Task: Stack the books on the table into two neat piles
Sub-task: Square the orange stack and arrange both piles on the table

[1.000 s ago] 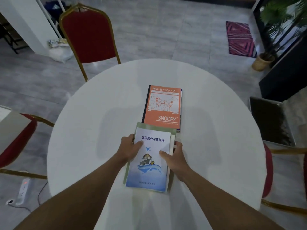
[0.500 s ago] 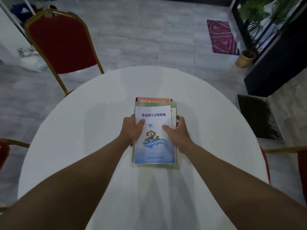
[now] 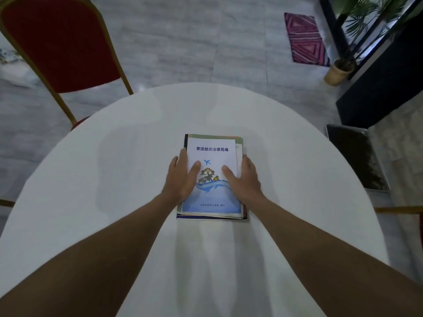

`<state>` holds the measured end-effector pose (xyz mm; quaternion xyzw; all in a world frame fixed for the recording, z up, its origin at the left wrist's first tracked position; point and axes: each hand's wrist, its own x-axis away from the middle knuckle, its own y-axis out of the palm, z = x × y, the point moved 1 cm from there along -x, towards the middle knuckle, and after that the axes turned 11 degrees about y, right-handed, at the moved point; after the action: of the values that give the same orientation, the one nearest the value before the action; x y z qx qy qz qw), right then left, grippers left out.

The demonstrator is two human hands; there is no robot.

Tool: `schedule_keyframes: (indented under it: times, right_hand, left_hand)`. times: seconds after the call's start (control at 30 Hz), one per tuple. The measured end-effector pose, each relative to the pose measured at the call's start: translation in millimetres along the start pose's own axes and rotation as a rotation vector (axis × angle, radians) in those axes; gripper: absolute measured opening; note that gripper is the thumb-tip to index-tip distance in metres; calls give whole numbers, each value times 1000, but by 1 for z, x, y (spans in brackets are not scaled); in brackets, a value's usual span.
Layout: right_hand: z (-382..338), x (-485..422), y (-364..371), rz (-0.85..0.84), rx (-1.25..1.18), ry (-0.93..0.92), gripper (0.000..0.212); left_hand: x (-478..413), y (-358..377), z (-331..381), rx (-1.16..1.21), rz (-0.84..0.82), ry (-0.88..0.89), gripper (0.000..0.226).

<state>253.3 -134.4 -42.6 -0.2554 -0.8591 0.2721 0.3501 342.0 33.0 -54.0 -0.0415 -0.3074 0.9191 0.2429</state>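
One pile of books lies near the middle of the round white table (image 3: 114, 179). Its top book is a white and blue booklet (image 3: 211, 154) with Chinese writing, a small plane and a wave drawing. Green and dark edges of the books beneath (image 3: 239, 140) peek out along the far and right sides; the orange Snoopy book is fully covered. My left hand (image 3: 182, 177) presses the pile's left edge, thumb on the cover. My right hand (image 3: 242, 179) holds the right edge the same way.
A red chair with a gold frame (image 3: 61, 44) stands at the far left of the table. A dark tray (image 3: 357, 156) sits on the floor to the right, with a potted plant (image 3: 338, 72) and a pink rug (image 3: 304, 37) beyond.
Both hands slid the blue booklet and the books under it away from me onto the orange Snoopy book, which is now covered. The hands now square the pile's sides.
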Motion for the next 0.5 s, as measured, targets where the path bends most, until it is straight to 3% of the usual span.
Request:
schedule_keyframes:
  times: [0.1,0.5]
  right_hand:
    - [12,8,11,-56,-132,13,77]
    - [14,2,17,-32,-160,26,72]
  left_hand:
    - [9,6,0,277,-21,29,53]
    - [12,11,2,241,30,-25,44]
